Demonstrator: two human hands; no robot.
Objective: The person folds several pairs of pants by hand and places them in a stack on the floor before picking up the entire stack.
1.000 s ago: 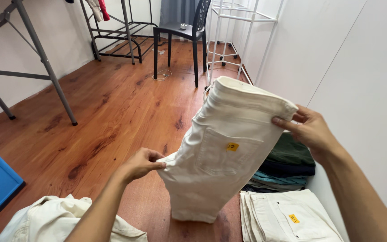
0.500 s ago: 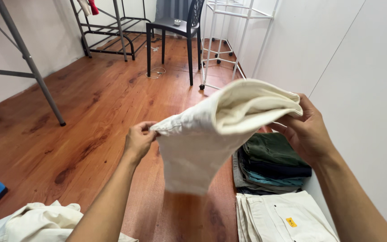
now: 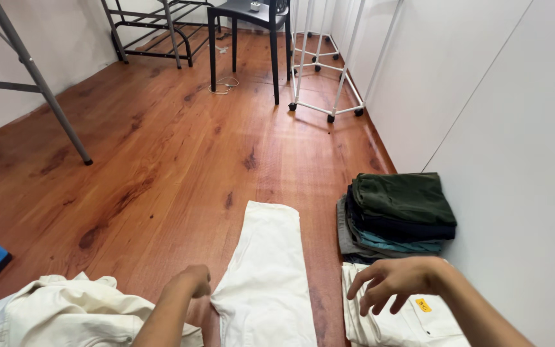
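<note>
Pinching the cream trousers (image 3: 266,276) at lower centre, left hand (image 3: 191,286) grips their edge; right hand (image 3: 393,283) hovers spread over folded cream garment (image 3: 399,318), lower right.

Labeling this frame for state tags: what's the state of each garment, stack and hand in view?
White trousers: laid out flat on the wood floor, one leg extended.
Left hand: fingers curled, touching the trousers' left edge.
Right hand: open, fingers spread, hovering over the folded white garment.
Folded white garment: folded, flat, yellow tag up.
Dark clothes stack: folded, piled against the wall.
Cream garment: crumpled, unfolded.
</note>
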